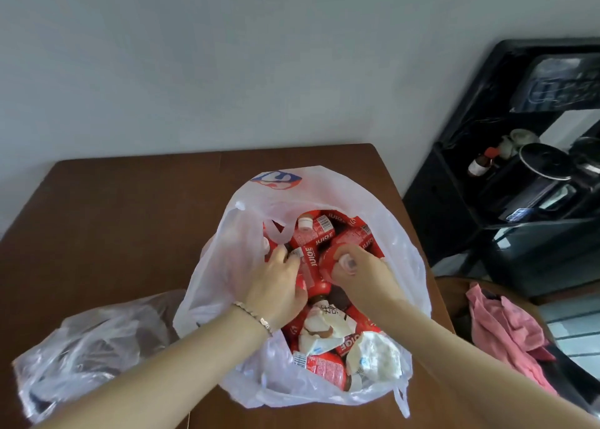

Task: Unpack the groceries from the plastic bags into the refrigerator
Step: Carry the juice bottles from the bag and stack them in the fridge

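Observation:
A white plastic bag (402,266) stands open on the brown table (123,220). It holds several red juice bottles (316,230) with white caps and some white wrapped packets (373,354). Both hands are inside the bag. My left hand (279,285), with a bracelet on the wrist, lies over a red juice bottle (308,266) with its fingers curled around it. My right hand (360,269) is closed around the neck of another red bottle, whose white cap (347,263) shows between the fingers.
A second, crumpled clear plastic bag (84,350) lies at the table's front left. A black shelf unit (519,181) with small bottles and appliances stands to the right. A pink cloth (506,328) lies on a chair at lower right. A pale wall is behind the table.

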`<state>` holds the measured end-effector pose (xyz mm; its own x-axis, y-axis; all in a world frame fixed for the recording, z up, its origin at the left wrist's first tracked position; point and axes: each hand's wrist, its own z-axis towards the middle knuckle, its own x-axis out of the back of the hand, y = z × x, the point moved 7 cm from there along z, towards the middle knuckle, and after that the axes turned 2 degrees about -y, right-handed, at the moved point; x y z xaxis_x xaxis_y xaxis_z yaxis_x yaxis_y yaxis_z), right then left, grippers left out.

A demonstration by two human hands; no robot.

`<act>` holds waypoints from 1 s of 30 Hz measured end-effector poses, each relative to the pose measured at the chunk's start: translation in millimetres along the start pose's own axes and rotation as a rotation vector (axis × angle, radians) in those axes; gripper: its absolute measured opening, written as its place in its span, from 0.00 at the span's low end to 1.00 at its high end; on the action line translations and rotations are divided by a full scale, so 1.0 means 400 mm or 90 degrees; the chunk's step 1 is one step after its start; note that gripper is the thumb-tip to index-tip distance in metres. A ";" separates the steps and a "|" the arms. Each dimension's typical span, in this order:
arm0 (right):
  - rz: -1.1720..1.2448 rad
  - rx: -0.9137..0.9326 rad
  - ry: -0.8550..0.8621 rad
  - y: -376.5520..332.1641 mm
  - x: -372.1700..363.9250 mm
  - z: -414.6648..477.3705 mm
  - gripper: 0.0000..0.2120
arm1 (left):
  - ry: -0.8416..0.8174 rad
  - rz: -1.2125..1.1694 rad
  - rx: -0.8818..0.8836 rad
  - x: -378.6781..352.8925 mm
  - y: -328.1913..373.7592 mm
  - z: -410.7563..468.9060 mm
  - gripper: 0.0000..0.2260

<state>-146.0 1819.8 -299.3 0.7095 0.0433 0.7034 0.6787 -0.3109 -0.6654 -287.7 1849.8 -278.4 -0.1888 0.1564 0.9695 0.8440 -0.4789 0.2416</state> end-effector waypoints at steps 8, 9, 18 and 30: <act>-0.010 0.008 -0.105 -0.060 -0.031 0.008 0.08 | 0.073 0.048 -0.120 0.017 0.036 0.011 0.13; 0.002 -0.006 -0.135 -0.045 -0.039 0.007 0.08 | 0.057 0.060 -0.139 0.012 0.036 0.010 0.18; 0.032 0.028 -0.219 -0.038 -0.029 0.001 0.14 | 0.090 0.110 -0.225 0.011 0.069 0.018 0.30; 0.202 -0.097 -0.322 -0.033 -0.079 -0.007 0.20 | -0.052 0.216 -0.099 -0.053 0.051 0.060 0.17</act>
<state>-177.8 1820.0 -312.2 0.8997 0.3604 0.2462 0.4115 -0.5126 -0.7536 -254.4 1857.4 -294.8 0.1339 0.0321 0.9905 0.7642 -0.6397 -0.0826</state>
